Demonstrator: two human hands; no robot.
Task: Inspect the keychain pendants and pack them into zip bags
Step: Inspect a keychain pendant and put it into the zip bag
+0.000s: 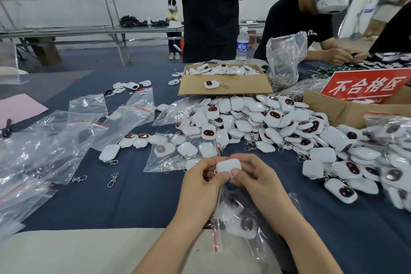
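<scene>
- At the near middle of the blue-covered table, the left hand and right hand meet over the cloth.
- Both hands grasp one white pendant. The thumbs and curled fingers of each pinch its sides, and its plain white back faces the camera.
- Directly below the hands lies a zip bag, red seal strip along its left side, holding several pendants. The count is not readable.
- Just beyond the hands, a second filled bag lies flat with pendants and clasps inside.
- Right of centre, a pile of loose pendants spreads toward the right edge. Some lie face-up showing dark, red-rimmed panels; others lie face-down.
- Left side: empty zip bags, scattered and overlapping, with two loose metal clasps near them on the cloth.
- Behind the pile, an open cardboard box holds more white pendants. One pendant rests on its front flap.
- Far right: a red sign with white characters stands in a carton.
- A water bottle stands upright behind the box, with a clear bag containing metal clasps to its right.
- Other persons stand or bend at the far side of the table.
</scene>
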